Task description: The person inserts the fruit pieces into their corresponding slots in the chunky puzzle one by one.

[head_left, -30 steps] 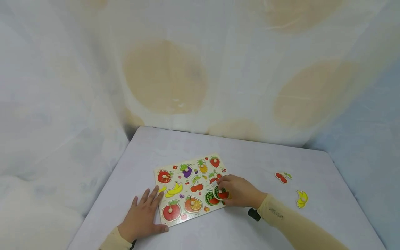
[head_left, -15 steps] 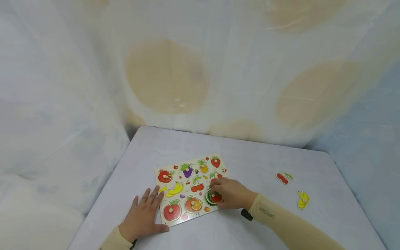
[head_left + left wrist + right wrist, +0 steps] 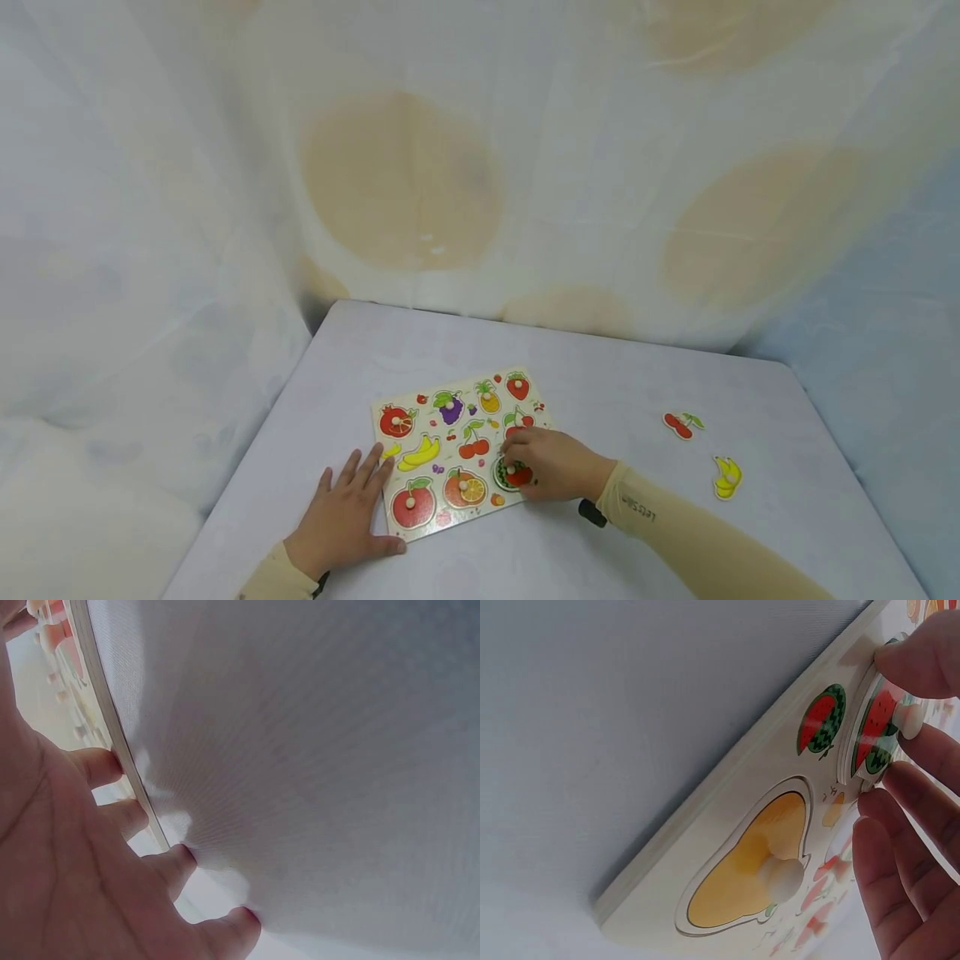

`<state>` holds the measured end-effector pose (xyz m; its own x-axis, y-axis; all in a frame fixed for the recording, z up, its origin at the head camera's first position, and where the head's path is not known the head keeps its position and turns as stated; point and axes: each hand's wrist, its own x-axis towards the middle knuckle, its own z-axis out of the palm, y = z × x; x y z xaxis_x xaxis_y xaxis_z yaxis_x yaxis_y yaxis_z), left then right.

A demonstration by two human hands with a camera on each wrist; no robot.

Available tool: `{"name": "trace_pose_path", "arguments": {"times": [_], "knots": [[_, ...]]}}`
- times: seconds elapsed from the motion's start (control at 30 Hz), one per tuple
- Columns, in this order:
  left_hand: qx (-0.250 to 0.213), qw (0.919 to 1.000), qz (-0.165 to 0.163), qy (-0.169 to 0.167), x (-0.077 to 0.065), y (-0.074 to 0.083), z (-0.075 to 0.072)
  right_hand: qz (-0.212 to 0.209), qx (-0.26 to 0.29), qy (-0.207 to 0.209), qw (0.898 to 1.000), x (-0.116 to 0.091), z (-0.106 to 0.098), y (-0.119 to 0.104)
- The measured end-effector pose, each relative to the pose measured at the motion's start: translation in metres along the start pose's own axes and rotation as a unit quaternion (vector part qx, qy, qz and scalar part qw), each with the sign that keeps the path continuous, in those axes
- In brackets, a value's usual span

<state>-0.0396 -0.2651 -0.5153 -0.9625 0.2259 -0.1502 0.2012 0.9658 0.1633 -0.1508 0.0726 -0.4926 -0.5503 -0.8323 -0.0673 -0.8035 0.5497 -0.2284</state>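
Observation:
A wooden fruit puzzle board (image 3: 382, 406) lies on the table, with knobbed fruit pieces in it. My right hand (image 3: 558, 467) holds the round watermelon puzzle piece (image 3: 512, 475) over its place near the board's front right. In the right wrist view, thumb and fingers touch opposite edges of the watermelon piece (image 3: 877, 724), beside its knob; it looks slightly raised above the board. My left hand (image 3: 337, 517) rests with spread fingers at the board's left edge. The left wrist view shows its fingertips (image 3: 176, 866) along that edge and on the cloth.
On the table's right side lie a loose cherry piece (image 3: 682, 425) and a loose banana piece (image 3: 726, 477). A pear piece (image 3: 754, 859) sits in the board near the right hand. Hanging cloth (image 3: 480, 208) encloses the table's back and sides.
My right hand has moved a little left with the watermelon piece, which now lies over the printed watermelon spot. The left hand and the loose pieces have stayed put.

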Motion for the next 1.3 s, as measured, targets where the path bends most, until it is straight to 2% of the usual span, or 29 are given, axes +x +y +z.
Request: {"name": "trace_pose_path", "arguments": {"times": [0.27, 0.73, 1.3], "knots": [[-0.003, 1.0000, -0.001, -0.002, 0.0004, -0.0009, 0.0006, 0.004, 0.015, -0.011, 1.000, 0.0028, -0.0030, -0.0037], [-0.001, 1.0000, -0.001, 0.000, 0.0004, -0.0019, -0.0002, 0.005, 0.010, -0.024, 1.000, 0.0034, -0.0055, -0.0046], [0.005, 1.0000, -0.002, 0.004, 0.0013, -0.0026, 0.0043, 0.007, 0.004, -0.013, 1.000, 0.0012, -0.0029, -0.0048]]}}
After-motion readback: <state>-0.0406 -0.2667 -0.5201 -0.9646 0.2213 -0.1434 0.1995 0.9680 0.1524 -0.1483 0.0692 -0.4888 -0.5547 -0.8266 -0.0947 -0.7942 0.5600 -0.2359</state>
